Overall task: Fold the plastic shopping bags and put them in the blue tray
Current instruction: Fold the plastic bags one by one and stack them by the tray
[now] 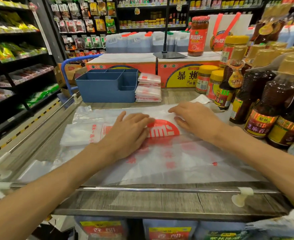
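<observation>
Pressing a thin, slippery, floppy bag (160, 153) flat, left hand (130, 134) and right hand (196, 120) fingers straight; best pinched at edges.

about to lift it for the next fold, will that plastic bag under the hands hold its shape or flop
The plastic bag will probably flop: it is a thin, see-through film lying creased on the counter. It likely weighs next to nothing and could slide, which may be why the left hand and right hand press it flat. The fold will probably spring open if let go.

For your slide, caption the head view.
Both hands, left and right, press a plastic bag flat before the blue tray.
</observation>
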